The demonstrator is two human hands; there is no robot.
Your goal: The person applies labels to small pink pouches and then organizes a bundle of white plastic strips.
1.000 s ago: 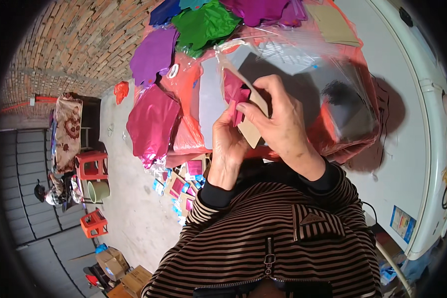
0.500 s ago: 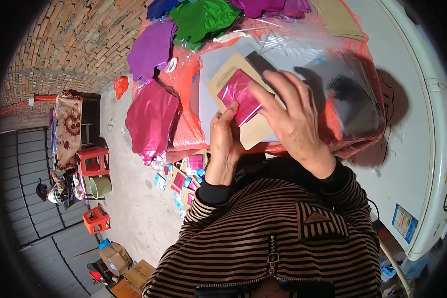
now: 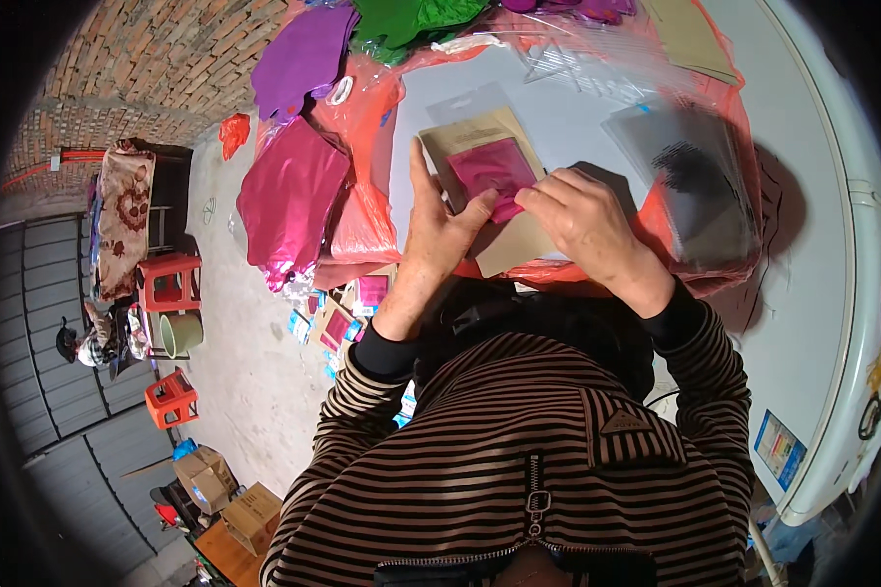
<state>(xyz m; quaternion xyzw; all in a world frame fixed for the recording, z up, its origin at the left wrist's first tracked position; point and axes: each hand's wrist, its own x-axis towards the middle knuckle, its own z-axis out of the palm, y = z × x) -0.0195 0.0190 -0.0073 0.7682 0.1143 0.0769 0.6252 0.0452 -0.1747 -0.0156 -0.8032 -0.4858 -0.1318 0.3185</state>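
Observation:
A folded magenta foil piece (image 3: pixel 489 168) lies on a tan card (image 3: pixel 507 245), with a clear plastic sleeve (image 3: pixel 457 106) showing past the card's upper edge. My left hand (image 3: pixel 436 230) is open at the card's left side, its index finger stretched upward and its thumb pressing on the foil. On the other side my right hand (image 3: pixel 592 225) is closed, its thumb and forefinger pinching the lower right corner of the foil. The curled fingers of that hand are partly hidden.
Purple (image 3: pixel 303 61), green (image 3: pixel 411 24) and magenta foil sheets (image 3: pixel 294 205) border the red plastic-covered work surface. Clear sleeves (image 3: pixel 690 181) are stacked at right. Packaged cards (image 3: pixel 338 325) lie below left. Red stools (image 3: pixel 171 399) and cardboard boxes (image 3: pixel 250 519) stand on the floor.
My left hand has spread, its index finger now extended beside the card. The right hand has come down from above the foil and now pinches its corner. The view has shifted slightly.

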